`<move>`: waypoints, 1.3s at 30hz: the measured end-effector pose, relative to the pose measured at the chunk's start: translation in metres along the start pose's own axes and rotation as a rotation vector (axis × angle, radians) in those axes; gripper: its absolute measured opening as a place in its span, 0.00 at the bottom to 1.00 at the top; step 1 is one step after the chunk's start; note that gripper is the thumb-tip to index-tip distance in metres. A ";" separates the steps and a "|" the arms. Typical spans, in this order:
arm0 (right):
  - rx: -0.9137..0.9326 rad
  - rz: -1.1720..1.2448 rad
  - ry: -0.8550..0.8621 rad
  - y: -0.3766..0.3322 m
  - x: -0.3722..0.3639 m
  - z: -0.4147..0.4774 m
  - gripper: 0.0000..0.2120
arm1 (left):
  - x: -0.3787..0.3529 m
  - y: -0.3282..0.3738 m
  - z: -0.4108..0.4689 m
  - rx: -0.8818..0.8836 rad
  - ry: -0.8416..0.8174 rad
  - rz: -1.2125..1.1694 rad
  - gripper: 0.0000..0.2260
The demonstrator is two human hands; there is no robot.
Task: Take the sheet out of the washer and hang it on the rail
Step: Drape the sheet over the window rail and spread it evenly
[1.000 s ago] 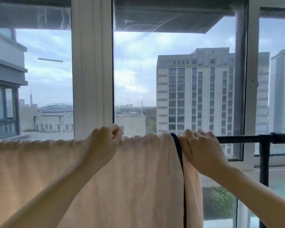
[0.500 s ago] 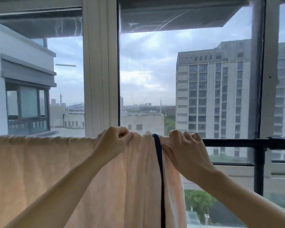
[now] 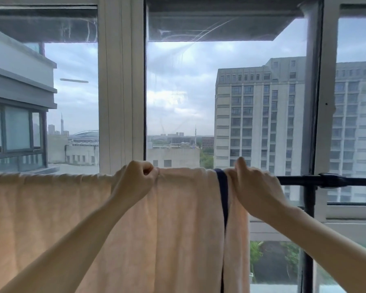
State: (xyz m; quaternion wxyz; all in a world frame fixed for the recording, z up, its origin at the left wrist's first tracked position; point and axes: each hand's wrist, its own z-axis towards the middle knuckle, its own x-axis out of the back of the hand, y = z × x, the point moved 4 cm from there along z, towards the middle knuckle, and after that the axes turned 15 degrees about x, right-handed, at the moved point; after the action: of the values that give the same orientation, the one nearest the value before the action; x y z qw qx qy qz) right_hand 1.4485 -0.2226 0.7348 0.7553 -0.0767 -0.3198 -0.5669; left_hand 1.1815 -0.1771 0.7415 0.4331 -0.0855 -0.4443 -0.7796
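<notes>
1. We see the left hand's fingers point(image 3: 150, 169) curled tight, thumb against forefinger, pinching the top fold of the sheet point(image 3: 178, 229) where it lies over the rail point(image 3: 300, 180).
2. The right hand's fingers point(image 3: 241, 166) are bent over the top of the rail and grip the sheet near its right edge. We cannot tell how far they wrap behind it.
3. The left hand point(image 3: 135, 178) sits on the rail to the left of a dark blue strip point(image 3: 222, 187). The right hand point(image 3: 256, 187) sits just to the right of that strip. Both forearms reach up to the rail from below.
4. The sheet is pale peach and hangs over the rail. Its folded top edge runs left to right along the rail, gathered in small puckers at the left, and the cloth falls straight down from there past the bottom of the view.
5. The dark blue strip crosses the rail and runs down the sheet, narrowing as it goes.
6. Right of the right hand the rail is bare and black, with a thicker joint farther along. A black post point(image 3: 309, 208) stands under it.
7. Behind the rail is a window with a white frame point(image 3: 120, 92). Beyond the glass we see a tall grey building point(image 3: 258, 115) on the right, lower roofs, and a cloudy sky.
</notes>
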 end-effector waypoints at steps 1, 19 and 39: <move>-0.066 -0.014 0.003 0.011 0.004 -0.006 0.27 | 0.000 0.000 0.000 0.006 0.009 -0.003 0.14; -0.130 0.064 -0.079 0.025 0.036 -0.015 0.09 | -0.010 0.032 -0.035 -0.290 0.035 -0.046 0.11; 0.224 0.150 -0.019 -0.048 0.013 0.022 0.04 | -0.013 0.050 -0.038 -0.491 0.001 -0.006 0.08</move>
State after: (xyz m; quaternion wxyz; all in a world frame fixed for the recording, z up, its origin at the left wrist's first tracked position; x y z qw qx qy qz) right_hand 1.3985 -0.2388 0.7481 0.7964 -0.0211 -0.3815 -0.4687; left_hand 1.2369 -0.2101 0.7433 0.3973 -0.1867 -0.2414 -0.8655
